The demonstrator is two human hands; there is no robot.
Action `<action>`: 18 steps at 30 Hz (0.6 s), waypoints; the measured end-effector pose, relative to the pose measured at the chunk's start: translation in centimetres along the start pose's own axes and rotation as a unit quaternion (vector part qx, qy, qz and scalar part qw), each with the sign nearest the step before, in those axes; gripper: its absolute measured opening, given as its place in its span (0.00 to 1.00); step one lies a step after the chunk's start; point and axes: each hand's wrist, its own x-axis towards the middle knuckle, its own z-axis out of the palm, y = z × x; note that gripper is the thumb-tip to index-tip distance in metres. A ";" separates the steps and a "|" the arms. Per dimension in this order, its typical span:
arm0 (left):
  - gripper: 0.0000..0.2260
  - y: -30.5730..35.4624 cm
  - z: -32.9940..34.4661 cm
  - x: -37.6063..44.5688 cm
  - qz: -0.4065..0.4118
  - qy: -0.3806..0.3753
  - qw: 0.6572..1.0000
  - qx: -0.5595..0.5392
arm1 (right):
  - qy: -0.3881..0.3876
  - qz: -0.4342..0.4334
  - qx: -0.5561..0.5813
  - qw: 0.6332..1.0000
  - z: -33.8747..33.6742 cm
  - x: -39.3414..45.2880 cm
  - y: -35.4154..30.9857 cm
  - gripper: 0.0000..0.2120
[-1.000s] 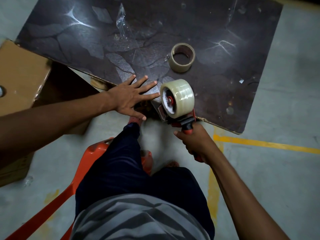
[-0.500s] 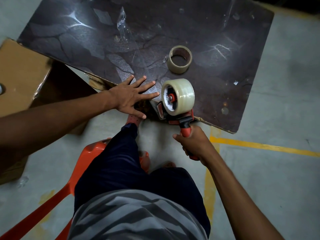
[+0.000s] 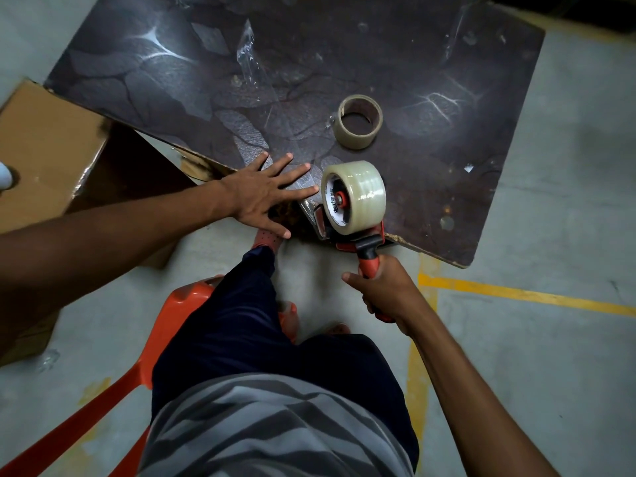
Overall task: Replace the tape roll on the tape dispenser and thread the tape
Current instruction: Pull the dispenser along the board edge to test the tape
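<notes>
Dark board [image 3: 447, 80]: left hand [image 3: 261, 197] flat, released, pinning tape end; right hand [image 3: 385, 290] clenched on dispenser [image 3: 361, 241] handle; best pulled steadily toward six o'clock, new roll [image 3: 361, 197] level

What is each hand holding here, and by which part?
The right hand grips the tape dispenser by its red handle. The left hand holds nothing; it lies flat, fingers spread, on the board.
</notes>
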 end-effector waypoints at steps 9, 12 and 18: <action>0.44 0.6 0.2 0.0 -0.010 -0.003 1.000 0.025 | 0.037 -0.007 -0.065 0.997 0.0 -0.1 2.2 0.21; 0.46 0.6 0.6 0.4 -0.012 -0.001 0.999 0.036 | 0.040 -0.038 -0.138 0.989 -0.3 0.0 1.4 0.22; 0.49 0.5 0.6 0.2 -0.016 -0.007 0.999 0.030 | 0.027 -0.030 -0.138 0.990 -0.2 0.6 1.5 0.16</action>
